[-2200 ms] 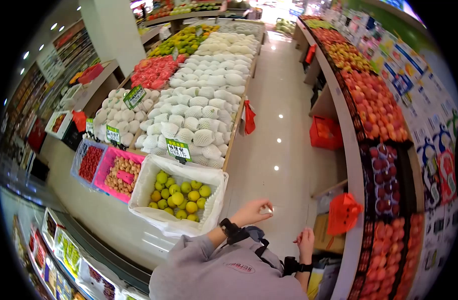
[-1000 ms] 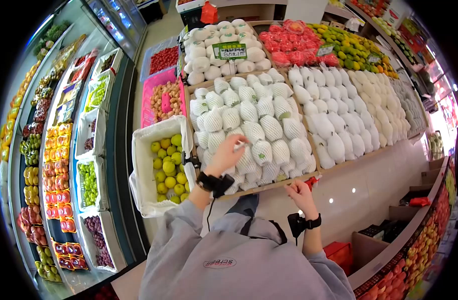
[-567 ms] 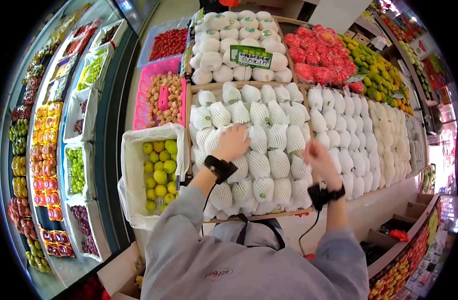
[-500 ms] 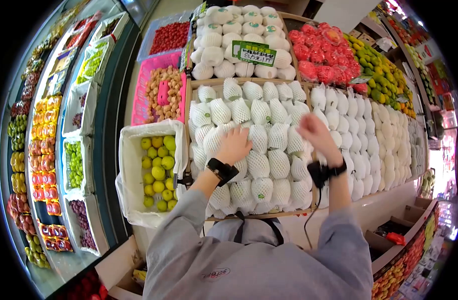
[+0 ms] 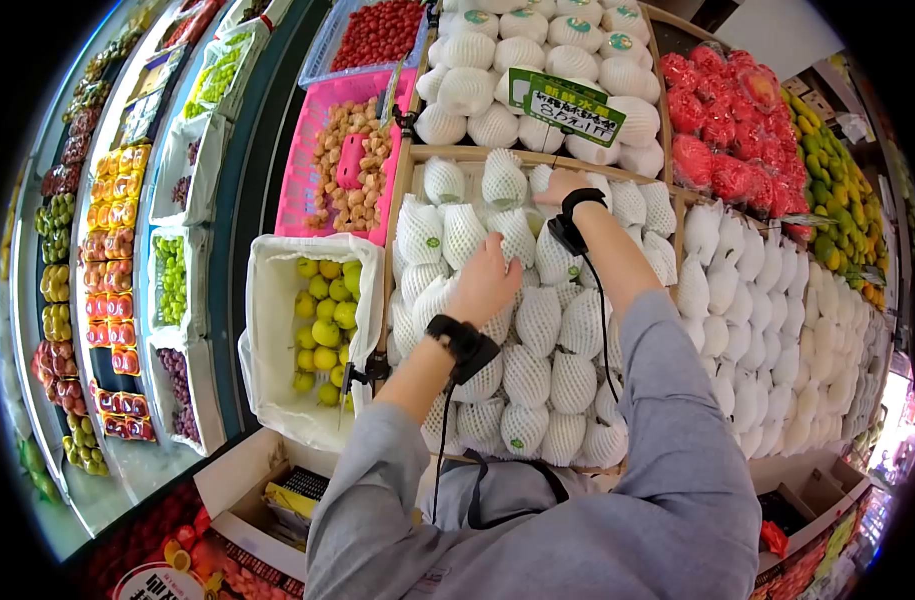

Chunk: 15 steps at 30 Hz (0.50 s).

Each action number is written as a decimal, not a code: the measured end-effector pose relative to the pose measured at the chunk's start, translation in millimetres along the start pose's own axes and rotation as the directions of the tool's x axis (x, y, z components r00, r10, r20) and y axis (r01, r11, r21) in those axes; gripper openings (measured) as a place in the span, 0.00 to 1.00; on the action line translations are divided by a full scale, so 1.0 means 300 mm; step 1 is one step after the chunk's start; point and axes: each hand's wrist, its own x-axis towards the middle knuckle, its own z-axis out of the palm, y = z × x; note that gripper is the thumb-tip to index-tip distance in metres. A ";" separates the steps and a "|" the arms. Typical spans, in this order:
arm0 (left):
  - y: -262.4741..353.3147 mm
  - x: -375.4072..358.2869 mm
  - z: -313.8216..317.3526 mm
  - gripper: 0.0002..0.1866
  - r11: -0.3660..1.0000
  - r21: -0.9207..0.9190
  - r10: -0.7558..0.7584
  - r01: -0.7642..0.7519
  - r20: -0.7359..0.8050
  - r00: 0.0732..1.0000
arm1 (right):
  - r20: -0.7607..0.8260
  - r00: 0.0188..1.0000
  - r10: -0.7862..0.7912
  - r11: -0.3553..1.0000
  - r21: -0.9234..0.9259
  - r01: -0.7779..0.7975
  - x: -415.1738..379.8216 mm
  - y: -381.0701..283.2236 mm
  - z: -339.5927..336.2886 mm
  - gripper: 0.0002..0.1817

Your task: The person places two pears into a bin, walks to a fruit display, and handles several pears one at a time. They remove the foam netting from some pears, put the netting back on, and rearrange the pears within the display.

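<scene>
Rows of pale fruit in white foam nets [image 5: 526, 375] fill the wooden-edged bin in front of me; the nets hide most of each fruit. My left hand [image 5: 483, 283] hovers low over the middle rows on the left, fingers loosely bent and apart, holding nothing I can see. Farther back, my right hand [image 5: 565, 186] reaches to the rear row, its fingers curled on a foam-netted fruit [image 5: 539, 178] that they partly cover. Beside it on the left stands another foam-netted fruit [image 5: 504, 180]. Both wrists wear black straps with cables.
A white-lined crate of yellow-green fruit [image 5: 323, 325] stands on the left, behind it a pink basket [image 5: 288, 190] of small brown fruit. A green price sign [image 5: 567, 104] rises beyond the bin. Red-wrapped fruit [image 5: 722, 130] lies at back right.
My right hand has moved from the right side of the bin to the rear row, left and away from me. My left hand has shifted slightly right. The camera view has turned.
</scene>
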 end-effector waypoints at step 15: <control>-0.010 0.226 0.168 0.40 0.792 0.569 -0.348 0.222 0.122 0.930 | -0.575 0.711 -0.406 0.837 0.080 0.542 -0.642 0.127 -0.233 0.34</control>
